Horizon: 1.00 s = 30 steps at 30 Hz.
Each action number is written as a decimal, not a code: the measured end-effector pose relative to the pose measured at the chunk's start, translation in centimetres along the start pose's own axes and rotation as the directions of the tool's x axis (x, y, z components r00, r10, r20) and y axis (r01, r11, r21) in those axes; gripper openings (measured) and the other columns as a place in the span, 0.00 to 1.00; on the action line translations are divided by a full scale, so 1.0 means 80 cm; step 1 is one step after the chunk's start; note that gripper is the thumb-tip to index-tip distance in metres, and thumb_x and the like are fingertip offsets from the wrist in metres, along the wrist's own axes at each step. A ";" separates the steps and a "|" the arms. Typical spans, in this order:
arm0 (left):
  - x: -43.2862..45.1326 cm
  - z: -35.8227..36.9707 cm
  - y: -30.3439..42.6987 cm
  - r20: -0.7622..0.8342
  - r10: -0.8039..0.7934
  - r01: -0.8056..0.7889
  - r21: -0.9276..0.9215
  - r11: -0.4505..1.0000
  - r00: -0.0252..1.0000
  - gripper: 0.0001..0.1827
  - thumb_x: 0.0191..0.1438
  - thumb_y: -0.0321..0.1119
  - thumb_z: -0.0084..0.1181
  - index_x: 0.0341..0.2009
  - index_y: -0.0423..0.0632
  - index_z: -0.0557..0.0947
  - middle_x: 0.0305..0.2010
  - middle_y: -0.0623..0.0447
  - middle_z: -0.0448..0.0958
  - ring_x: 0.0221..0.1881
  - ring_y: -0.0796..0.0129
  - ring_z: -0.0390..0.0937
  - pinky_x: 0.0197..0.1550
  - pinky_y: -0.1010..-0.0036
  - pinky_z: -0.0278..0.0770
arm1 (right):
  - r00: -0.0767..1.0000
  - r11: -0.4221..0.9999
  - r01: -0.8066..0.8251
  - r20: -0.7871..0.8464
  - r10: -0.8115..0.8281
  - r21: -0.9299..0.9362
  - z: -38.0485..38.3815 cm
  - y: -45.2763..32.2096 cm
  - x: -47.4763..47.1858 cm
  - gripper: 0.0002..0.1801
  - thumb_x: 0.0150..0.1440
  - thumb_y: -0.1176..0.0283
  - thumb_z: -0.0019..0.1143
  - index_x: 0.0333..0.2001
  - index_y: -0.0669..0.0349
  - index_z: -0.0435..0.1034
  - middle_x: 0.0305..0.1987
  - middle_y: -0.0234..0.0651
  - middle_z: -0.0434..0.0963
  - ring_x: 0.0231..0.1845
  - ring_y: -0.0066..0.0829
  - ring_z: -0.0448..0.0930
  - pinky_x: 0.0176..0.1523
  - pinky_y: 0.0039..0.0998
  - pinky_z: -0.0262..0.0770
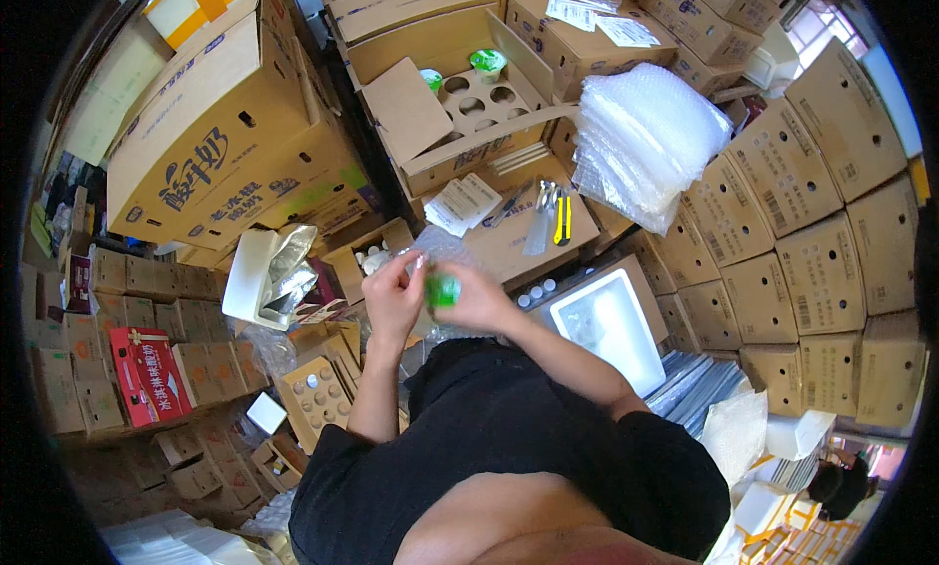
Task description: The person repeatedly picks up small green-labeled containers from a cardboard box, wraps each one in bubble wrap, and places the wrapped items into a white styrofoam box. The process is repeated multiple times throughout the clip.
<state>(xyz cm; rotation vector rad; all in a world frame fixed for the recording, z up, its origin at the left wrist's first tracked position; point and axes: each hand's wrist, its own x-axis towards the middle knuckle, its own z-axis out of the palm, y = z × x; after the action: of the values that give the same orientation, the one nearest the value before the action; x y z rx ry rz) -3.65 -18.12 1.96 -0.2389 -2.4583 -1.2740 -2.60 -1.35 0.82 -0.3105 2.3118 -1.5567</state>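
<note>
Before my chest my two hands are close together. A small green object (443, 290), blurred, is held in my right hand (477, 297); whether it is a cup or a tape roll cannot be made out. Thumb and fingers of my left hand (392, 286) are pinched together beside it, and anything between them is too small to tell. Clear bubble wrap (444, 246) lies just beyond the hands. Past it, a cardboard box top (513, 236) carries printed labels (463, 204), a yellow and black utility knife (563, 219) and a slim cutter (513, 202).
Beyond stands an open carton (418, 45) with a holed insert and green-lidded cups (488, 62). Stacked bubble wrap (645, 139) is at the right, above a white foam box (653, 323). Another foam box (246, 275) with foil liners sits left. Carton stacks (814, 176) flank me; a person (843, 484) is lower right.
</note>
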 end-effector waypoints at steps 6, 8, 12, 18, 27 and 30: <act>-0.047 0.004 0.116 0.194 0.672 -0.515 -0.504 0.693 0.715 0.09 0.51 0.27 0.64 0.39 0.45 0.86 0.26 0.53 0.79 0.25 0.69 0.78 0.27 0.76 0.75 | 0.837 0.947 0.319 -0.457 -0.301 -0.040 -0.034 -0.052 0.022 0.50 0.45 0.58 0.76 0.65 0.70 0.56 0.67 0.50 0.64 0.67 0.38 0.66 0.70 0.38 0.61; -0.029 -0.024 0.128 0.217 0.904 -0.666 -0.617 0.419 0.367 0.10 0.50 0.30 0.66 0.39 0.45 0.86 0.39 0.51 0.82 0.38 0.61 0.82 0.39 0.70 0.80 | 0.867 0.870 0.399 -0.427 -0.255 0.290 -0.050 -0.079 0.007 0.51 0.45 0.56 0.75 0.66 0.67 0.57 0.66 0.48 0.65 0.68 0.39 0.66 0.69 0.38 0.61; 0.044 -0.068 0.052 0.058 0.384 -0.304 -0.511 0.804 0.921 0.45 0.37 0.49 0.76 0.56 0.39 0.72 0.55 0.46 0.73 0.56 0.56 0.72 0.60 0.61 0.69 | 0.833 0.890 0.402 -0.316 -0.454 -0.216 -0.099 -0.137 -0.041 0.46 0.48 0.54 0.70 0.65 0.66 0.59 0.64 0.55 0.65 0.68 0.46 0.65 0.71 0.42 0.58; -0.028 0.039 -0.055 0.631 0.107 0.623 -0.776 0.102 0.768 0.55 0.34 0.48 0.79 0.65 0.46 0.64 0.65 0.46 0.65 0.65 0.60 0.65 0.66 0.61 0.63 | 0.835 0.429 0.485 0.257 -0.487 -0.762 -0.138 -0.219 -0.091 0.41 0.55 0.44 0.56 0.61 0.65 0.64 0.65 0.64 0.62 0.68 0.56 0.63 0.72 0.47 0.56; -0.045 0.061 -0.008 0.653 -0.004 0.653 -0.757 -0.021 0.757 0.54 0.36 0.47 0.78 0.65 0.46 0.64 0.64 0.46 0.65 0.65 0.59 0.65 0.67 0.61 0.62 | 0.620 0.306 0.762 0.508 -0.598 -0.570 -0.139 -0.256 -0.189 0.21 0.51 0.52 0.64 0.33 0.59 0.74 0.30 0.31 0.77 0.37 0.33 0.76 0.58 0.40 0.68; -0.037 0.047 0.020 0.597 0.025 0.585 -0.793 0.167 0.802 0.54 0.36 0.47 0.78 0.65 0.47 0.64 0.64 0.47 0.66 0.65 0.59 0.64 0.67 0.61 0.62 | 0.324 0.319 0.878 -0.046 -0.945 -0.357 -0.165 -0.243 -0.141 0.25 0.46 0.53 0.71 0.40 0.60 0.76 0.34 0.35 0.79 0.41 0.33 0.78 0.58 0.38 0.68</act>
<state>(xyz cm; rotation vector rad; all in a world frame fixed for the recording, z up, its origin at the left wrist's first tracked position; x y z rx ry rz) -1.29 -14.08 0.01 -0.4244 -1.5205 -3.2301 2.45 6.66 25.09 -1.9668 2.6716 -1.7117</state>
